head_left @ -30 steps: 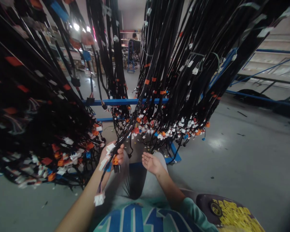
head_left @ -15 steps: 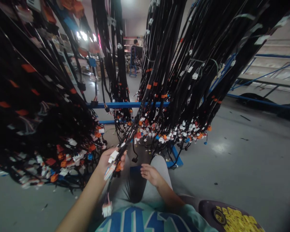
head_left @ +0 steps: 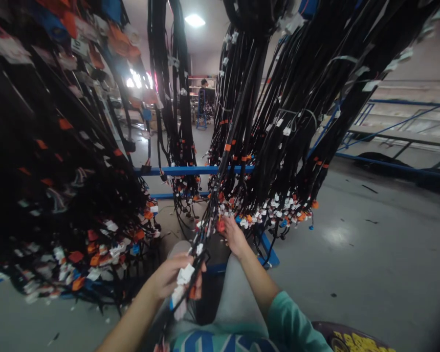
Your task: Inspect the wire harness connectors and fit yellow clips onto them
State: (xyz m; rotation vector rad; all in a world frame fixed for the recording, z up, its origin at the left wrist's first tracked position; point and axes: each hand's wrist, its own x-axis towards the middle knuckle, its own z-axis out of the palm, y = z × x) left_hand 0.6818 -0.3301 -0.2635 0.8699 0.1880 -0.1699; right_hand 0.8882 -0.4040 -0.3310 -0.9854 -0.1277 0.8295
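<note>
My left hand (head_left: 178,276) is wrapped round the lower end of a black cable bundle (head_left: 209,222) with white and orange connectors, low at the centre. The bundle slopes up and away to the right, among the hanging cables. My right hand (head_left: 234,235) is raised beside it, its fingers reaching up at a red connector (head_left: 220,225); whether they grip it is too small to tell. White connectors (head_left: 185,275) stick out by my left fingers.
Thick cable bundles hang at the left (head_left: 95,195) and right (head_left: 278,161), with many connectors at their ends. A blue frame bar (head_left: 190,170) crosses behind. A blue rack (head_left: 399,161) stands at the right. A person (head_left: 204,88) is far back.
My right hand has moved up and forward to the hanging connectors. My left hand has moved down and slightly right with the bundle. The view has tilted up a little.
</note>
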